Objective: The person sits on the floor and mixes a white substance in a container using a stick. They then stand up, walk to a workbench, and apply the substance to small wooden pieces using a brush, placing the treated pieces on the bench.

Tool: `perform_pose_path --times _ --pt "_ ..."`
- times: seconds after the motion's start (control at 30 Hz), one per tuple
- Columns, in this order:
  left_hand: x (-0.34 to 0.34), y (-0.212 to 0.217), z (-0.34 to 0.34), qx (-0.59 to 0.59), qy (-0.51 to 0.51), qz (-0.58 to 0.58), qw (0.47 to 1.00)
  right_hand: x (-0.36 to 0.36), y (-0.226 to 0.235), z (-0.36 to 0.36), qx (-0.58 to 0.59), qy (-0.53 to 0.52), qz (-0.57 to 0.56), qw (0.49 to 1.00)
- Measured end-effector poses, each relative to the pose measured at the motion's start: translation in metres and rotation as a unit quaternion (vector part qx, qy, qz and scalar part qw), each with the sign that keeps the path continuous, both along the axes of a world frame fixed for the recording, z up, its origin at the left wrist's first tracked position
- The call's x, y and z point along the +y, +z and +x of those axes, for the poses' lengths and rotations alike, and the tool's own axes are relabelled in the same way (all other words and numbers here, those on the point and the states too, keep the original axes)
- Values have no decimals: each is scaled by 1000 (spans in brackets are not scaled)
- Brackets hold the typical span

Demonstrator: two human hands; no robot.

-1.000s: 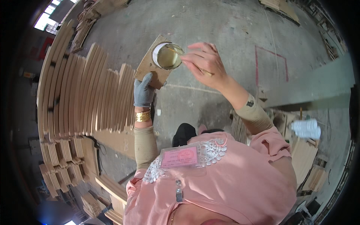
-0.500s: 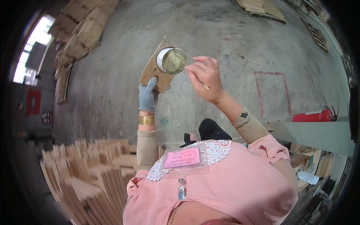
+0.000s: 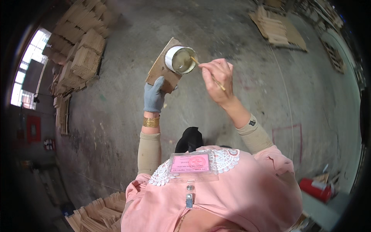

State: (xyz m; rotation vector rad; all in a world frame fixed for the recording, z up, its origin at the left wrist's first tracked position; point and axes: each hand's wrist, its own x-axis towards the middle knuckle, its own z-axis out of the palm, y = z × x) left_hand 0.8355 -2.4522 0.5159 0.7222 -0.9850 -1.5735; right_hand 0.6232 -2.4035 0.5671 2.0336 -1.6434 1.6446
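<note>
Your gloved left hand (image 3: 154, 95) gripped the cardboard piece (image 3: 162, 69) under the tin (image 3: 180, 60), your right hand (image 3: 218, 79) pinched a thin stick (image 3: 206, 72), its tip hidden in the tin's murky liquid.

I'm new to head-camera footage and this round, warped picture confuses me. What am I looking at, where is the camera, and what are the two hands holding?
There is no machine here: a person works with their own two hands. The camera is worn on the person's head and looks down, so you see their pink top at the bottom and both forearms reaching forward. The wide lens bends straight edges near the rim.

The left hand, in a grey-blue glove, holds a flat brown cardboard piece from below. On it stands a small round white tin with pale yellowish liquid inside. The bare right hand pinches a thin wooden stick whose tip reaches into the tin.

Below is a grey concrete floor, with stacks of brown cardboard pieces at the upper left.
</note>
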Motion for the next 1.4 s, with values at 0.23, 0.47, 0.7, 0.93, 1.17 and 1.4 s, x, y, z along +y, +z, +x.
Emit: perform_pose_path --times 0.23,0.47,0.7,0.93,1.17,1.4 --pt "-317 20 -30 21 21 -64 998 -334 11 -30 -17 44 -91 995" --pt "-556 23 -76 -21 34 -53 998 -541 30 -77 90 12 -125 988" --pt "-823 52 -151 -60 30 -96 993 -812 44 -162 83 58 -142 985" --pt "-1078 36 -201 -82 104 -94 987 -1070 18 -199 -43 143 -72 986" --pt "-1333 36 -250 2 55 -73 996 -1338 8 -255 16 159 -35 987" --pt "-1618 19 -338 35 1 -79 996 -1613 32 -341 -276 47 76 957"
